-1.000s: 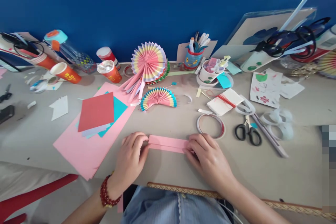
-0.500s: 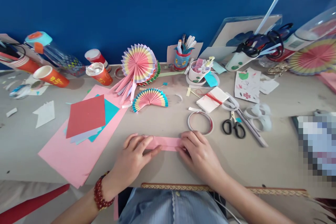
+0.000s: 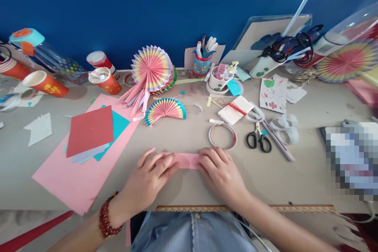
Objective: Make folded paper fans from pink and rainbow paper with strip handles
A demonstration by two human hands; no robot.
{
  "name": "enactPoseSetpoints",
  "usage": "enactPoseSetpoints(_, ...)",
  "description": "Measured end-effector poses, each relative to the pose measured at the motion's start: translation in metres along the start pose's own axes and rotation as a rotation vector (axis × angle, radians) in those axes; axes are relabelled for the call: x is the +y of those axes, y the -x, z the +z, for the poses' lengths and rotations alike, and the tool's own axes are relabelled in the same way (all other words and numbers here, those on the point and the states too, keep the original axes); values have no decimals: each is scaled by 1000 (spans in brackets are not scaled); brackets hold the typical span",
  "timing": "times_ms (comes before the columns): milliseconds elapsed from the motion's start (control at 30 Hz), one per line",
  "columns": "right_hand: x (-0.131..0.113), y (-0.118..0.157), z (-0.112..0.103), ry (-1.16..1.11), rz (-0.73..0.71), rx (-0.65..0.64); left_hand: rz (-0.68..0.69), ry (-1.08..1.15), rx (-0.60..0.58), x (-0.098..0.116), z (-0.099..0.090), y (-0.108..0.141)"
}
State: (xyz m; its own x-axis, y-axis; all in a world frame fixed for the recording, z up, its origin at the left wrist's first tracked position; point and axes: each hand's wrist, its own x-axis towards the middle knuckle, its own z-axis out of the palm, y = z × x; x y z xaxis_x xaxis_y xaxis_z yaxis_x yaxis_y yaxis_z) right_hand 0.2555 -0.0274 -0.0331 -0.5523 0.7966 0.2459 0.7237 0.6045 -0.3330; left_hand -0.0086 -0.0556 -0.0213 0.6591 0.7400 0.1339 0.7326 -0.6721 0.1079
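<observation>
Strip of pink paper [image 3: 188, 160] lies on the table [image 3: 189, 193] near its front edge in the head view, stretched crosswise between two hands, with only its middle bare. The left hand [image 3: 146, 181], a red bead bracelet [image 3: 106, 219] at its wrist, rests over the left end with its fingers partly spread and its thumb along the near side; whether it pinches the paper or only presses on it, I cannot tell. The right hand [image 3: 221, 172] is bent closed over the right end, its fingers side by side, and has hold of the paper there. Just beyond this hand lies a roll of tape [image 3: 210, 138], with black-handled scissors [image 3: 258, 132] to the right of it. Past the strip sits a half-round folded fan [image 3: 165, 112], and behind that leans a round pleated fan [image 3: 150, 69]. To the left of the left hand, a red sheet [image 3: 91, 130] overlaps a blue sheet [image 3: 119, 121], both on top of a large pink sheet [image 3: 57, 173].
</observation>
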Motion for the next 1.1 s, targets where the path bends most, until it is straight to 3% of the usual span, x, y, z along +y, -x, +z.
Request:
enactPoseSetpoints(133,-4,-1,3,94,-245,20,55,26,-63,-2,-3,-2)
enactPoseSetpoints(200,-6,-4,3,108,-301,10,60,52,-88,-4,-4,-2)
enactPoseSetpoints(333,-1,1,-3,146,-286,-46,36,72,-86,-6,-4,-2)
enactPoseSetpoints(600,27,40,-23,152,-190,-125,47,66,-65,-7,3,4)
enactPoseSetpoints(800,19,38,-18,91,-163,-60,114,-2,-83,-9,0,5)
enactPoseSetpoints(1100,19,31,-19,83,-278,-68,216,26,-94,12,5,-13)
